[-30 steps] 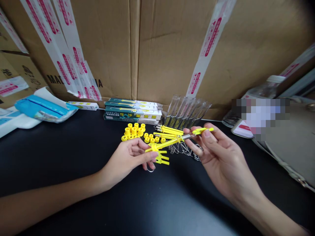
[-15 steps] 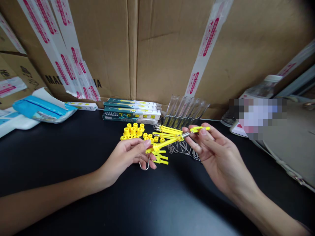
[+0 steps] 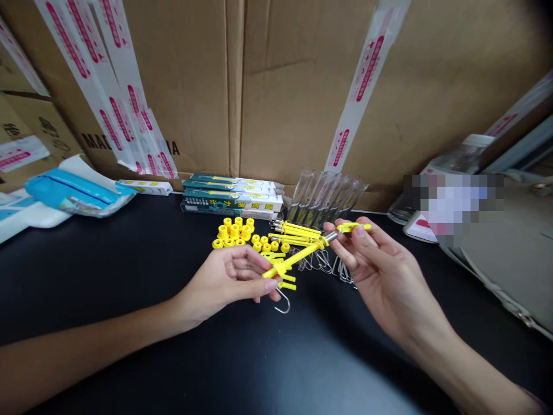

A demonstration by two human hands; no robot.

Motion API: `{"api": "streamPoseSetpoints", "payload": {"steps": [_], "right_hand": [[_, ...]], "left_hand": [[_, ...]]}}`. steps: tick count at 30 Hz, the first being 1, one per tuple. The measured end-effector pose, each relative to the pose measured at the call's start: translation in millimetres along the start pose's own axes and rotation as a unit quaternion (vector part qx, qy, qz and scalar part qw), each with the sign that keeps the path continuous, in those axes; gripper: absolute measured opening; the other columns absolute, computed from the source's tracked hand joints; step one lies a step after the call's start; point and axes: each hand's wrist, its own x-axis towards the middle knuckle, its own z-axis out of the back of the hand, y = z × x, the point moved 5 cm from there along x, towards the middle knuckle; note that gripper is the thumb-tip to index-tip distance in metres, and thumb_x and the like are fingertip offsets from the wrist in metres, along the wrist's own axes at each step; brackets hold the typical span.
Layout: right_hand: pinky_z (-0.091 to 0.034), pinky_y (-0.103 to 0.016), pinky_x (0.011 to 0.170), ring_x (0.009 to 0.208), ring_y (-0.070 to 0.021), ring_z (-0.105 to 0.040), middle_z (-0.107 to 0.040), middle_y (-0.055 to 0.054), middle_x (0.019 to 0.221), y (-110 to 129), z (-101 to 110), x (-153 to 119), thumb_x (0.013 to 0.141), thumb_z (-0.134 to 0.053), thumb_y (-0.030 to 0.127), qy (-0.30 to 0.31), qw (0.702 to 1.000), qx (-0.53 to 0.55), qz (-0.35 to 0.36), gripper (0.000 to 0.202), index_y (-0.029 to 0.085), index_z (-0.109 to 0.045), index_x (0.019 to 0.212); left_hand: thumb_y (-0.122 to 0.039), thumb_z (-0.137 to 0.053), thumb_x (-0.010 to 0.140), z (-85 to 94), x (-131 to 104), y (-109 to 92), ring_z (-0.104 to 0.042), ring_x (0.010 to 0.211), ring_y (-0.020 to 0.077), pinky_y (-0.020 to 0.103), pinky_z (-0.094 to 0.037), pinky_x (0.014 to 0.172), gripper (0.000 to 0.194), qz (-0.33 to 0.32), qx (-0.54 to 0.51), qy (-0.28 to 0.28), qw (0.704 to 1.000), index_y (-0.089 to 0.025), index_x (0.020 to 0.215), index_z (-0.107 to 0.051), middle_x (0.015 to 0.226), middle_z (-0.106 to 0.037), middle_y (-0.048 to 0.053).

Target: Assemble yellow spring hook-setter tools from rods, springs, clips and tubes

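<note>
Between my hands stretches a yellow spring scale rod (image 3: 300,256), slanting up to the right, with a metal spring (image 3: 331,236) near its upper end. My left hand (image 3: 242,276) pinches the lower end, where a bent wire hook (image 3: 283,304) hangs below the fingers. A yellow tab (image 3: 352,227) beyond the spring is gripped by thumb and fingers of my right hand (image 3: 384,259). Behind the rod lie similar yellow rods with springs (image 3: 298,227), yellow caps (image 3: 234,230), small yellow rings (image 3: 258,246), wire hooks (image 3: 319,260) and partly covered yellow pieces (image 3: 288,286).
Clear tubes (image 3: 324,199) stand against a taped cardboard box (image 3: 280,104), beside stacked printed boxes (image 3: 233,199). A blue packet (image 3: 78,193) is at left. At right are a plastic bottle (image 3: 464,153) and a grey bag (image 3: 510,248). The table (image 3: 259,357) is black.
My left hand has turned and shifted slightly right and down, tilting the rod more steeply. The wire hook has swung to the right. My right hand stays nearly where it was.
</note>
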Motion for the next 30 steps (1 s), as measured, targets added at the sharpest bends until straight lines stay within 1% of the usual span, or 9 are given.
{"api": "streamPoseSetpoints", "payload": {"steps": [2,5,8,11,15,20,22,27,30], "right_hand": [[-0.062,-0.023,0.089,0.099,-0.0181,-0.075,-0.077,0.0,0.093,0,0,0,0.076,-0.084,0.023,-0.001,1.0,0.006,-0.002,0.02,0.021,-0.069,0.089],[-0.062,-0.023,0.087,0.099,-0.0181,-0.075,-0.078,0.0,0.093,0,0,0,0.076,-0.085,0.023,-0.003,1.0,0.008,0.001,0.021,0.02,-0.068,0.089],[-0.062,-0.023,0.087,0.099,-0.0186,-0.075,-0.078,-0.001,0.094,1,1,1,0.074,-0.086,0.023,-0.009,1.0,0.006,0.006,0.023,0.02,-0.068,0.089],[-0.062,-0.021,0.085,0.098,-0.0184,-0.076,-0.078,-0.001,0.092,2,2,2,0.074,-0.086,0.022,-0.013,1.0,0.008,0.009,0.022,0.02,-0.069,0.088],[-0.062,-0.018,0.082,0.097,-0.017,-0.076,-0.078,0.0,0.092,3,3,5,0.075,-0.084,0.021,-0.009,1.0,0.017,0.015,0.019,0.019,-0.07,0.088],[-0.062,-0.016,0.082,0.095,-0.0159,-0.076,-0.078,-0.001,0.092,3,7,9,0.079,-0.081,0.019,-0.008,0.999,0.026,0.024,0.014,0.019,-0.07,0.088],[-0.062,-0.017,0.083,0.096,-0.0159,-0.076,-0.078,-0.001,0.092,3,7,10,0.081,-0.079,0.018,-0.005,0.999,0.02,0.026,0.012,0.019,-0.07,0.089],[-0.062,-0.022,0.084,0.099,-0.0183,-0.075,-0.078,-0.002,0.092,6,4,7,0.083,-0.077,0.02,0.011,0.999,-0.024,0.044,0.012,0.02,-0.069,0.092],[-0.063,-0.023,0.082,0.097,-0.0178,-0.076,-0.077,-0.002,0.093,7,1,4,0.085,-0.076,0.023,0.03,0.997,-0.047,0.051,0.013,0.022,-0.067,0.094]], "left_hand": [[-0.02,-0.089,0.066,1.0,1,2,-0.074,0.069,0.0152,0.021,-0.054,0.062,0.034,0.005,-0.001,-0.006,1.0,-0.013,0.083,-0.06,0.078,-0.076,0.004],[-0.016,-0.09,0.061,5.0,2,3,-0.07,0.071,0.0114,0.023,-0.055,0.072,0.036,-0.009,0.009,-0.036,0.999,-0.014,0.081,-0.061,0.074,-0.072,-0.001],[-0.015,-0.09,0.061,8.2,2,2,-0.068,0.071,0.0105,0.022,-0.055,0.072,0.035,-0.024,0.02,-0.057,0.998,-0.014,0.081,-0.061,0.072,-0.07,-0.003],[-0.016,-0.089,0.063,8.2,3,1,-0.068,0.068,0.0111,0.022,-0.055,0.067,0.033,-0.031,0.026,-0.048,0.998,-0.013,0.083,-0.062,0.07,-0.069,-0.002],[-0.016,-0.088,0.064,7.2,3,1,-0.065,0.063,0.009,0.02,-0.053,0.062,0.031,-0.034,0.028,-0.038,0.998,-0.012,0.085,-0.066,0.068,-0.068,-0.003],[-0.018,-0.087,0.065,5.7,2,4,-0.065,0.07,0.0103,0.02,-0.053,0.064,0.028,-0.021,0.032,-0.024,0.999,-0.01,0.087,-0.07,0.079,-0.072,0.002],[-0.019,-0.086,0.066,5.5,1,4,-0.064,0.072,0.0104,0.021,-0.052,0.066,0.027,-0.018,0.041,-0.02,0.999,-0.011,0.088,-0.071,0.081,-0.071,0.002],[-0.02,-0.082,0.068,3.2,0,3,-0.056,0.073,0.0089,0.022,-0.047,0.072,0.03,-0.024,0.07,-0.014,0.997,-0.013,0.096,-0.071,0.077,-0.063,-0.002],[-0.026,-0.081,0.068,1.3,-1,3,-0.048,0.07,0.0093,0.023,-0.043,0.069,0.032,-0.021,0.104,-0.021,0.994,-0.013,0.095,-0.069,0.072,-0.053,-0.005]]}}
